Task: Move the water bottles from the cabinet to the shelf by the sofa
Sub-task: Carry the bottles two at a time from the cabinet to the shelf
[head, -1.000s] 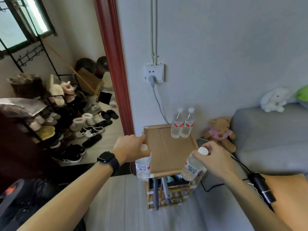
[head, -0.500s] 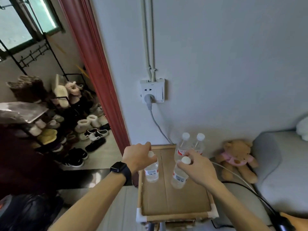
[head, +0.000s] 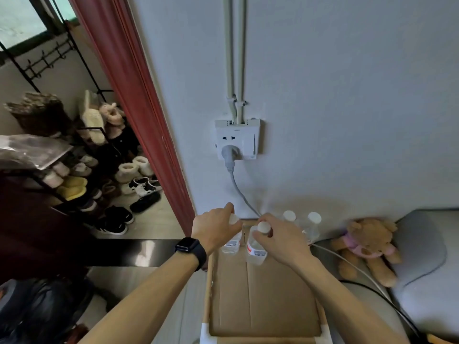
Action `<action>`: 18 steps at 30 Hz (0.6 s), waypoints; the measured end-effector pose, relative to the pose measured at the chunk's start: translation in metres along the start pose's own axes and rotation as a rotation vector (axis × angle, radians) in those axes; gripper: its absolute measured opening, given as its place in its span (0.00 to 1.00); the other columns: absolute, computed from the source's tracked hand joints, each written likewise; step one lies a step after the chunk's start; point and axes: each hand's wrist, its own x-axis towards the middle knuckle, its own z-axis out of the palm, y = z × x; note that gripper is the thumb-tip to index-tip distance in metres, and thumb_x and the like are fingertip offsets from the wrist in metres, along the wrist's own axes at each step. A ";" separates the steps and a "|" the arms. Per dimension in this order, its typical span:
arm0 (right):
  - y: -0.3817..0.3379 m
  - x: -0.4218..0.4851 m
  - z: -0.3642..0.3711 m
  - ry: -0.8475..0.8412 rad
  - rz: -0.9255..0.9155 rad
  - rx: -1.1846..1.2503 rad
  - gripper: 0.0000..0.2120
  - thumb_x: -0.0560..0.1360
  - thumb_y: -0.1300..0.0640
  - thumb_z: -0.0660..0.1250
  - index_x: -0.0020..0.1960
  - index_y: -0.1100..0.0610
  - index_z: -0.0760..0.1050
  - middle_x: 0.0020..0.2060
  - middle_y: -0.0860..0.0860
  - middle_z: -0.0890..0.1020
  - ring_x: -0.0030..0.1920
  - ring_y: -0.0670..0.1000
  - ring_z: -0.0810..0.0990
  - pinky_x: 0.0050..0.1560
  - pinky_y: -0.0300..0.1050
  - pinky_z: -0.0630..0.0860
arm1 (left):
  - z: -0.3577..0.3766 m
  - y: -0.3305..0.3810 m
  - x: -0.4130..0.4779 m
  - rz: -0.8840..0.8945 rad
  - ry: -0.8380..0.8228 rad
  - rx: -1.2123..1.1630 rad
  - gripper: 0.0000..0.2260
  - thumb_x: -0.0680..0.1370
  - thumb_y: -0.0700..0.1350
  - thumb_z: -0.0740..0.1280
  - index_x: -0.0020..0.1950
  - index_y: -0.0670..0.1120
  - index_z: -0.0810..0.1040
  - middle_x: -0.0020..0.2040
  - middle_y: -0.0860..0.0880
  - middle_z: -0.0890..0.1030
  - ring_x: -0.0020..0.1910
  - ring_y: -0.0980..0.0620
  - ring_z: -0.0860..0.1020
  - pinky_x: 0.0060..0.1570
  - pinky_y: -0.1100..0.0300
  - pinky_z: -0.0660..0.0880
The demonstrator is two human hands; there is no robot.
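My left hand [head: 214, 228] grips a clear water bottle [head: 231, 245] by its white-capped neck, over the far left of the cardboard-topped shelf [head: 263, 301]. My right hand [head: 280, 238] pinches the neck of a second bottle [head: 255, 252] just right of the first. Both bottles are upright and low over the shelf top; I cannot tell whether they touch it. Two more white-capped bottles [head: 311, 225] stand at the shelf's far right corner against the wall.
A grey sofa [head: 422, 281] with a brown teddy bear [head: 367, 247] lies right of the shelf. A wall socket [head: 237, 139] with a grey plug and cable hangs above it. A red door frame [head: 139, 95] and a shoe rack [head: 74, 170] are to the left.
Both hands carried their bottles forward from the shelf's front edge to its far end near the wall. The view has moved closer and now looks down on the shelf.
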 end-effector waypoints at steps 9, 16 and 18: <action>-0.008 0.006 -0.016 -0.103 -0.038 -0.222 0.17 0.77 0.40 0.59 0.63 0.45 0.70 0.52 0.51 0.82 0.51 0.55 0.79 0.43 0.48 0.74 | 0.000 -0.011 0.005 0.107 0.019 0.123 0.21 0.78 0.69 0.53 0.60 0.56 0.70 0.46 0.53 0.75 0.38 0.48 0.78 0.36 0.56 0.75; -0.012 0.008 -0.021 -0.052 0.016 -0.340 0.24 0.77 0.35 0.59 0.62 0.54 0.70 0.50 0.56 0.80 0.51 0.58 0.78 0.42 0.49 0.70 | -0.006 -0.025 0.010 0.226 -0.134 -0.111 0.15 0.79 0.60 0.61 0.65 0.60 0.72 0.57 0.56 0.72 0.45 0.54 0.77 0.44 0.56 0.77; -0.013 0.009 -0.020 -0.052 0.025 -0.335 0.25 0.77 0.34 0.59 0.61 0.54 0.70 0.49 0.56 0.80 0.51 0.58 0.77 0.41 0.49 0.69 | -0.009 -0.025 0.011 0.241 -0.163 -0.155 0.15 0.79 0.58 0.63 0.65 0.58 0.72 0.57 0.55 0.72 0.46 0.54 0.77 0.47 0.56 0.76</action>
